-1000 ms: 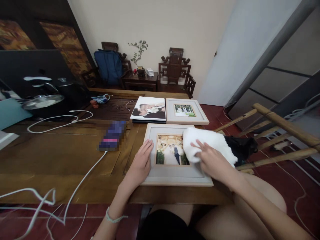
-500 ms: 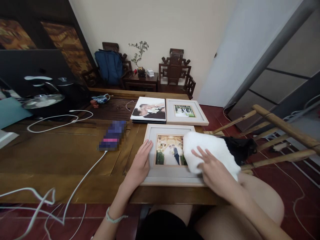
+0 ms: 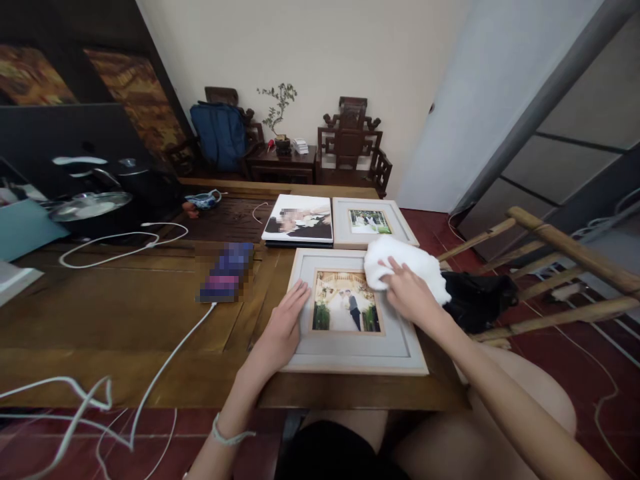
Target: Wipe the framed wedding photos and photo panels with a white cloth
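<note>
A light wooden picture frame [image 3: 350, 360] with a wedding photo lies flat at the table's front edge. My left hand [image 3: 283, 327] rests along its left side, fingers stretched out over the border. My right hand [image 3: 407, 290] presses a white cloth [image 3: 425, 260] onto the frame's upper right corner, fingers bent into the fabric. The cloth hides that corner and spreads past the frame's right edge. Just behind are a second framed photo [image 3: 345, 237] and, to its left, a photo album with a couple on its cover [image 3: 297, 230].
A phone [image 3: 227, 270] with a white charging cable [image 3: 170, 360] lies left of the frame. A lidded pan [image 3: 93, 207] and a black kettle [image 3: 143, 187] stand at the far left. To the right is a bamboo chair [image 3: 575, 260] with a black bag [image 3: 477, 300].
My right hand has moved the cloth away from me, from the frame's right side up to its upper right corner, uncovering the lower right corner. The left hand stays in place.
</note>
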Demonstrator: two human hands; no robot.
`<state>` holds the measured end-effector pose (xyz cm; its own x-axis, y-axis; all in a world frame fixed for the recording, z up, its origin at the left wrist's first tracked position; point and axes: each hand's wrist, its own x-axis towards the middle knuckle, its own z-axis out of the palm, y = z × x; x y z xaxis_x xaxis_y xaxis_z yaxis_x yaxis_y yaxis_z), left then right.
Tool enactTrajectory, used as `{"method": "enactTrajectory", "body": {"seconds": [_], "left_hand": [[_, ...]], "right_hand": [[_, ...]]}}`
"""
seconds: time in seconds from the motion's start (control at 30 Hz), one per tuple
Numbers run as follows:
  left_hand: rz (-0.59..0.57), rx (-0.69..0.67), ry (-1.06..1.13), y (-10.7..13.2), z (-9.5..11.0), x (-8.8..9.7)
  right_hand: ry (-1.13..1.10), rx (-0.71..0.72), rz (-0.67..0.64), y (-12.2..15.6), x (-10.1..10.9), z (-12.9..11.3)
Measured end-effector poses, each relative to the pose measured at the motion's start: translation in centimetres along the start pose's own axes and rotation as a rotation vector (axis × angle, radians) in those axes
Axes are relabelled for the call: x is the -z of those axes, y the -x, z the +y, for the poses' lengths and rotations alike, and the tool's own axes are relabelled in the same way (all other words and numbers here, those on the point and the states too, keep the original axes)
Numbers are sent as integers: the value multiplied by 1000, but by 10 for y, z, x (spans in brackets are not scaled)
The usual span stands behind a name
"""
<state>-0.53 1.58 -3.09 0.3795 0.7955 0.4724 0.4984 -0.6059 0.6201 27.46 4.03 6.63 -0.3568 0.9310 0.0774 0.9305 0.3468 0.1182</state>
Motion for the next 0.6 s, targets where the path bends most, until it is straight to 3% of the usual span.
{"method": "enactTrajectory", "body": {"seconds": [0.1, 0.17, 0.3, 0.47, 0.6], "left_hand": [[14, 3, -10, -1, -1, -1], [37, 18, -28, -1, -1, -2], [47, 29, -55, -2, 0, -4], [94, 14, -63, -2, -2, -7], [101, 26, -49, -4, -2, -8]], "right_hand": [[35, -10, 33, -26, -6, 9], [38, 4, 34, -23, -9, 6], [43, 33, 19, 28, -7, -17], [-38, 57, -111, 103, 17, -49], [-114, 49, -269, 109, 36, -67]]}}
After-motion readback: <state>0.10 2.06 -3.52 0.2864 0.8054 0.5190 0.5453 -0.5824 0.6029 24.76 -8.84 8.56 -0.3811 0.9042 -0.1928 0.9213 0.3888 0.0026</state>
